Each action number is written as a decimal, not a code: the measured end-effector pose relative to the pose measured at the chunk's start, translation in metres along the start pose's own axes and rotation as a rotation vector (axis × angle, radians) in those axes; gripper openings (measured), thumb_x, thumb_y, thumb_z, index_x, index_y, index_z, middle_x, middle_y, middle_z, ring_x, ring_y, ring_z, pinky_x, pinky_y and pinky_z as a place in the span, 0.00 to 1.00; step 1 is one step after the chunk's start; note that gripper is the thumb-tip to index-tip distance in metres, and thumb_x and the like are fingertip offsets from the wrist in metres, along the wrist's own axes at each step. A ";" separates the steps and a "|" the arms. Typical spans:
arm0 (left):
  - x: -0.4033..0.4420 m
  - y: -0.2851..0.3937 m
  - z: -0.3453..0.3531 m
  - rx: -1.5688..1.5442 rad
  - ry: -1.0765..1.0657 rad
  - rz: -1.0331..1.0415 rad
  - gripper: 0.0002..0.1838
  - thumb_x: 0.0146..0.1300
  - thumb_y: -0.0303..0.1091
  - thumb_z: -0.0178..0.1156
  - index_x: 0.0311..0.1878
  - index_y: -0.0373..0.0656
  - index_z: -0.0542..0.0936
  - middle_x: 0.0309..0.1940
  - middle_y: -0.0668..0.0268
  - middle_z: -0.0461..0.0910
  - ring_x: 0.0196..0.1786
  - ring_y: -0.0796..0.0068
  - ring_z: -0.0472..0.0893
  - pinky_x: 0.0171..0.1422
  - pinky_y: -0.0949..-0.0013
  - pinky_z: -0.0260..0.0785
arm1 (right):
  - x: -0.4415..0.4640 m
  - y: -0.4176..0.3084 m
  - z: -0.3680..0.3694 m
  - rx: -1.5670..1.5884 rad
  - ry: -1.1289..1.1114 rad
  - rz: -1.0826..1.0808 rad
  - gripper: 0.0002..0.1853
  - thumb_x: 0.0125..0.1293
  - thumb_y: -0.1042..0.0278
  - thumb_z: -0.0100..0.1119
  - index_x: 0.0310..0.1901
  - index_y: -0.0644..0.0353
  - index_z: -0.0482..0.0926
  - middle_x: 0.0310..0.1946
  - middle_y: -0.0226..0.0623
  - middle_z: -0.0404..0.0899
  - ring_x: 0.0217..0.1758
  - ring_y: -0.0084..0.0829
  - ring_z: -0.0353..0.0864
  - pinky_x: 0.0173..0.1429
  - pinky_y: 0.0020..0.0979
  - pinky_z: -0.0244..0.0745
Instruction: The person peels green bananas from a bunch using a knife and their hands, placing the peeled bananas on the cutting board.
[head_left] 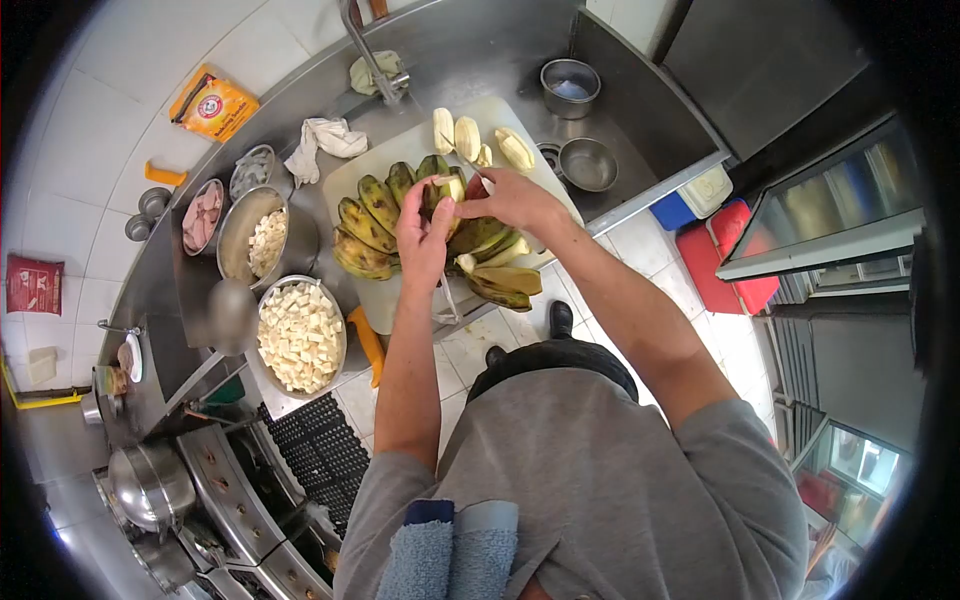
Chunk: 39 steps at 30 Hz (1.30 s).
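My left hand [424, 232] is closed round a partly peeled green plantain [456, 188], its pale flesh showing. Close against it, my right hand [512, 198] has its fingers pinched on a thin blade-like tool [474, 168], too small to make out well. Both hands are above a white cutting board [345, 185]. Unpeeled plantains [368, 228], green and yellow with dark spots, lie to the left of and under the hands. Peeled plantains [467, 138] lie along the board's far side. Loose peels [508, 284] rest at its near edge.
Left of the board stand a large bowl of pale cubes [300, 335], a metal pot [238, 235] with more pieces, and an orange-handled utensil [366, 345]. A faucet [375, 60] rises behind. Metal bowls [588, 164] sit at right in the sink, near a white cloth [325, 142].
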<state>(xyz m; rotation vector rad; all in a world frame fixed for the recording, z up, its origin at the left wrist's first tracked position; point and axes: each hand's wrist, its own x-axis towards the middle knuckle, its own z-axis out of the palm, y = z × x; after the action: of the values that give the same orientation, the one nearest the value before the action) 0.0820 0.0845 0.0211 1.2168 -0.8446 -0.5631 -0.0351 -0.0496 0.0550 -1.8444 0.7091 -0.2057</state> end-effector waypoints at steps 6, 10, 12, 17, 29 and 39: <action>-0.005 0.002 0.006 0.023 -0.021 0.046 0.19 0.71 0.28 0.59 0.64 0.36 0.73 0.54 0.64 0.79 0.54 0.78 0.77 0.60 0.73 0.69 | 0.001 -0.002 0.010 0.210 0.061 0.080 0.32 0.46 0.58 0.73 0.52 0.68 0.79 0.36 0.45 0.83 0.37 0.34 0.81 0.43 0.32 0.75; -0.007 0.003 0.008 0.057 -0.020 0.064 0.18 0.71 0.26 0.59 0.63 0.36 0.73 0.54 0.64 0.79 0.55 0.78 0.77 0.61 0.73 0.69 | -0.003 -0.010 0.010 0.065 0.083 0.054 0.35 0.48 0.59 0.69 0.58 0.70 0.77 0.42 0.52 0.84 0.45 0.42 0.84 0.48 0.35 0.78; -0.008 0.004 0.007 0.048 -0.016 0.067 0.18 0.71 0.26 0.59 0.62 0.35 0.74 0.54 0.65 0.79 0.55 0.78 0.77 0.62 0.73 0.69 | 0.000 -0.003 0.020 -0.005 0.162 0.004 0.34 0.50 0.59 0.68 0.59 0.70 0.76 0.46 0.56 0.84 0.50 0.48 0.85 0.52 0.38 0.79; -0.010 0.005 0.006 0.080 -0.018 0.057 0.18 0.70 0.25 0.60 0.62 0.35 0.74 0.53 0.65 0.79 0.55 0.78 0.77 0.60 0.74 0.69 | -0.006 -0.003 0.024 -0.101 0.196 -0.089 0.27 0.52 0.63 0.63 0.54 0.70 0.79 0.43 0.59 0.83 0.48 0.51 0.84 0.55 0.38 0.76; -0.006 0.007 -0.001 -0.008 -0.109 0.029 0.19 0.70 0.25 0.60 0.63 0.36 0.73 0.55 0.64 0.79 0.55 0.78 0.77 0.60 0.74 0.68 | 0.003 0.016 0.013 0.058 0.068 -0.136 0.23 0.55 0.68 0.63 0.53 0.69 0.80 0.35 0.46 0.84 0.39 0.33 0.83 0.48 0.32 0.77; -0.009 0.013 0.023 0.509 0.087 0.162 0.16 0.70 0.34 0.63 0.55 0.36 0.75 0.50 0.60 0.78 0.51 0.71 0.77 0.57 0.67 0.71 | -0.004 0.009 0.032 -0.120 0.220 -0.242 0.16 0.55 0.66 0.60 0.43 0.65 0.82 0.34 0.57 0.83 0.40 0.55 0.84 0.46 0.47 0.79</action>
<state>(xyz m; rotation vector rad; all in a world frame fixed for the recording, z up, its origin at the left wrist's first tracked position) 0.0571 0.0822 0.0341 1.6017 -1.0367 -0.1610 -0.0273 -0.0239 0.0359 -2.0420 0.6576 -0.5408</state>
